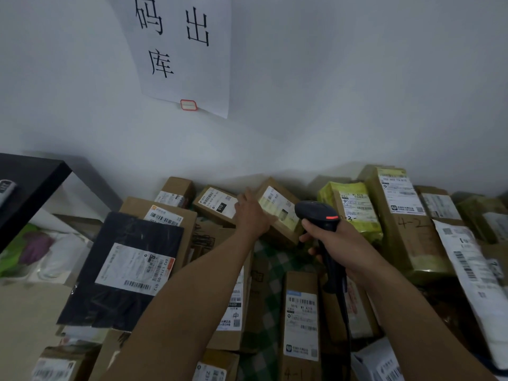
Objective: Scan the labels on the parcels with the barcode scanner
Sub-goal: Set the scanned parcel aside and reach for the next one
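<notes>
Left hand [251,214] touches box [279,209] — right hand [339,243] grips scanner [319,211] (red-lit).

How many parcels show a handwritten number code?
3: tall box right of the scanner, marked 4-2; yellow parcel beside it, reads about 2-3; long box at bottom centre, 4-1. Others may be hidden.
</notes>
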The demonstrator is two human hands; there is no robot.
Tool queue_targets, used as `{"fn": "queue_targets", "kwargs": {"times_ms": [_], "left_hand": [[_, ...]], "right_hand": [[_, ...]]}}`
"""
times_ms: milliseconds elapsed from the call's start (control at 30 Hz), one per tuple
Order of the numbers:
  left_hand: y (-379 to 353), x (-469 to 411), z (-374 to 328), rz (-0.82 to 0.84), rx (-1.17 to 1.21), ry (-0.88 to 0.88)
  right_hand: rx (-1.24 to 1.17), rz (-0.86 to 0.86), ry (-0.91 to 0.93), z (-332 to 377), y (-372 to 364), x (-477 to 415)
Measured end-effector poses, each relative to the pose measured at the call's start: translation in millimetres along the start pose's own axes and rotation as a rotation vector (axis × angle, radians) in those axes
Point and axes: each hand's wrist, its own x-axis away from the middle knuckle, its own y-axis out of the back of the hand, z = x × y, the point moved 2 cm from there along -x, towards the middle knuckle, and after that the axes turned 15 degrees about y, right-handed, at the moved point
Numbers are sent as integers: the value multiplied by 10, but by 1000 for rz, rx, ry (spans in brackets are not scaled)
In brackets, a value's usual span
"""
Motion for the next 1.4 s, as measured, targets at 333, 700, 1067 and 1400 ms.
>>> {"fn": "queue_targets", "kwargs": {"times_ms": [333,700,1067,1400], "left_hand": [[273,271,52,21,432,-43],[819,-262,415,-235,180,122],[452,609,377,-139,211,-92],[-871,2203,1048,250,313,-119]], "right_hand": [[-9,1,17,-15,-36,-29],[-7,37,43,11,-220,9],[-58,-28,2,65,-160,462],[-91,-114,-127,-117,-157,1476]]}}
